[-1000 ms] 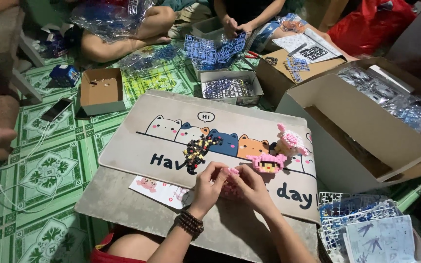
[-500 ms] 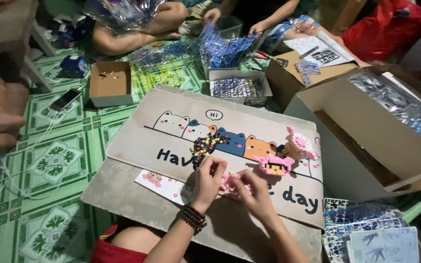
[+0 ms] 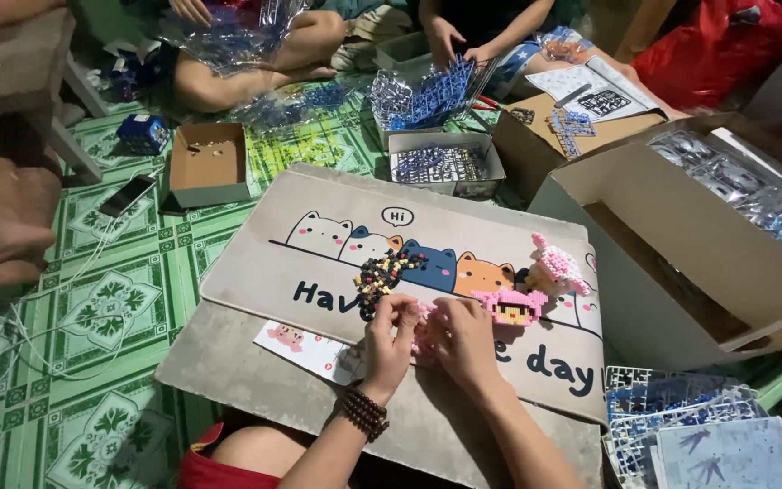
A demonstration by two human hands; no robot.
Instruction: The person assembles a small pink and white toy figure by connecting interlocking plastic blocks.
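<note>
Two hands work at the near middle of the mat point(image 3: 319, 244). The left hand point(image 3: 389, 335) and the right hand point(image 3: 462, 337) are both curled narrow, fingertips pinched on one small pink block piece point(image 3: 424, 333) held between them, just above the mat's near edge. The piece is pale pink and studded; most of it is hidden by the fingers, so its shape cannot be told.

Count on the mat: one dark bead cluster point(image 3: 384, 274), black, brown and yellow, just beyond the left hand; two finished pink block figures, one flat figure point(image 3: 510, 306) just right of the right hand and one rounder figure point(image 3: 556, 269) behind it. One printed leaflet point(image 3: 305, 348) lies partly under the left hand, overhanging the mat's near edge.

The mat is beige, printed with a row of five cartoon cats, and rests on a grey board point(image 3: 255, 389). One bead bracelet point(image 3: 366, 412) sits on the left wrist.

Edges: a large open cardboard box point(image 3: 681, 263) stands touching the mat's right side. One small open box point(image 3: 207, 163) sits off the far left corner, one parts tray point(image 3: 445, 165) beyond the far edge. A stack of blue plastic frames point(image 3: 681, 426) lies at the near right. Open room lies on the mat's left half and on the green tiled floor point(image 3: 92, 335) to the left.
</note>
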